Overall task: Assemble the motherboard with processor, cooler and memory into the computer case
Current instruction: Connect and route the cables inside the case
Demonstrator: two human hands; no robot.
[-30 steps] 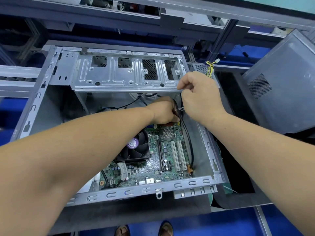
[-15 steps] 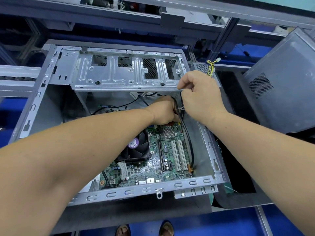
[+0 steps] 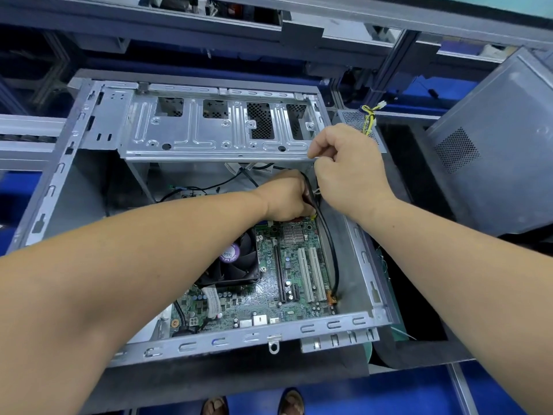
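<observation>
The open steel computer case (image 3: 335, 324) lies flat with the green motherboard (image 3: 269, 301) inside it. A black cooler fan (image 3: 236, 262) with a purple label sits on the board's left part. My left hand (image 3: 284, 196) reaches deep into the case at the board's far edge, fingers curled down on something small beside a black cable (image 3: 330, 250); what it holds is hidden. My right hand (image 3: 344, 166) hovers just right of it under the drive-cage plate (image 3: 215, 139), fingers curled and pinching thin pale wires. The black cable runs down the board's right side to an orange connector (image 3: 331, 299).
A grey case side panel (image 3: 493, 145) leans at the right. Yellow-black power leads (image 3: 369, 121) stick up behind the case's far right corner. Grey racking and blue surfaces surround the bench. Two feet in sandals (image 3: 254, 404) show below the bench's near edge.
Both hands stay at the same spot on the board's far edge. Only slight shifts of the fingers and of the camera show.
</observation>
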